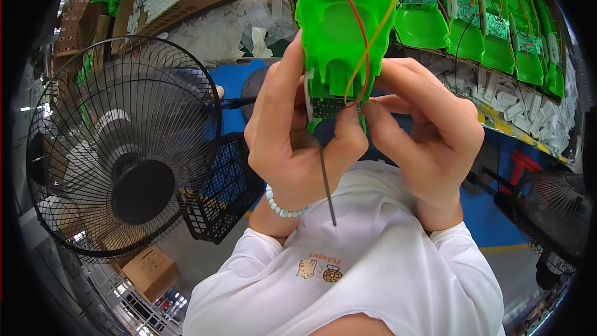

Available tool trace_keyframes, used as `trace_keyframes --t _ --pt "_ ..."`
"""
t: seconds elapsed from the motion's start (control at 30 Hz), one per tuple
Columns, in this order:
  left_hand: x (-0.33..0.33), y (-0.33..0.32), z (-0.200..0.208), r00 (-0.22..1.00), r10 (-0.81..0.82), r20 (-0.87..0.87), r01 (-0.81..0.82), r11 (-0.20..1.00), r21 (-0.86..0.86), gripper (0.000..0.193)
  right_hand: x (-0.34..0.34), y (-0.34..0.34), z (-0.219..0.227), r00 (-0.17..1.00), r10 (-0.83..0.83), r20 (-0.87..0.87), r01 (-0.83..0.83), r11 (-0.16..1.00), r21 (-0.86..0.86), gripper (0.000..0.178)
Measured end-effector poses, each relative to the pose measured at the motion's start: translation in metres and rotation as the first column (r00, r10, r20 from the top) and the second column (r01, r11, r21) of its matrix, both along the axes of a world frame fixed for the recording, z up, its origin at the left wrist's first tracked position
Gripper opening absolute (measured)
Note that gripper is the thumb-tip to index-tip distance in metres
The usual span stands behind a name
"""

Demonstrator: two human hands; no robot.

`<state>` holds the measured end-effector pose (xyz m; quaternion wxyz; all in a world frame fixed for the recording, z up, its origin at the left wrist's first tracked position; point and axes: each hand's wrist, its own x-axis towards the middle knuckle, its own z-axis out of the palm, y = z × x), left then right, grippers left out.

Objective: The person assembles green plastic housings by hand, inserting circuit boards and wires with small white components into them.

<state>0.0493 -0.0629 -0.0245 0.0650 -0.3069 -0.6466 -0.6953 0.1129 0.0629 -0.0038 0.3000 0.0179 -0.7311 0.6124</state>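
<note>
My left hand (292,140) and right hand (429,130) pinch the bright green moulded plastic housing (339,22); I keep its red and yellow wires (364,43) clear.

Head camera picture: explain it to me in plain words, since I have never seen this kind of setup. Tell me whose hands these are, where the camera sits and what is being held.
No machine here: a person in a white long-sleeved shirt wears a wide-angle camera on the head, looking down, which is why straight edges bend near the rim. The left hand, with a pale bead bracelet at the wrist, and the right hand together grip the lower end of a bright green plastic housing. Red and yellow wires run down it to a small circuit board at the fingertips. A thin dark rod hangs below the left hand. To the left stands a black floor fan and a black mesh basket. At upper right, more green housings lie in a row beside small white parts.
</note>
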Motion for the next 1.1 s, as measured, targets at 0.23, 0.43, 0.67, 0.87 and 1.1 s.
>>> trace_keyframes --t 0.23,0.43,0.67,0.87,1.1 --pt "-0.007 0.001 0.004 0.988 0.021 -0.151 -0.035 0.995 -0.093 0.063 -0.004 0.003 0.0 1.0 0.018 0.015 -0.018 1.0 0.006 0.038" --pt "-0.006 0.003 0.028 0.845 -0.291 0.448 0.174 0.943 0.284 0.057 -0.007 0.005 0.006 0.977 0.016 0.212 0.042 0.963 -0.265 0.037" --pt "-0.009 -0.007 0.019 0.827 -0.296 0.478 0.159 0.938 0.307 0.057 -0.004 -0.002 0.007 0.997 0.04 0.067 -0.036 0.997 -0.064 0.03" --pt "-0.002 -0.005 0.021 0.902 -0.207 0.379 0.115 0.961 0.251 0.057 -0.002 -0.015 0.009 0.995 -0.079 0.055 0.076 0.995 0.059 0.024" --pt "-0.002 -0.006 0.031 0.888 -0.285 0.36 0.135 0.911 0.39 0.059 -0.007 -0.024 0.01 0.993 -0.114 0.027 0.114 0.993 0.024 0.023"
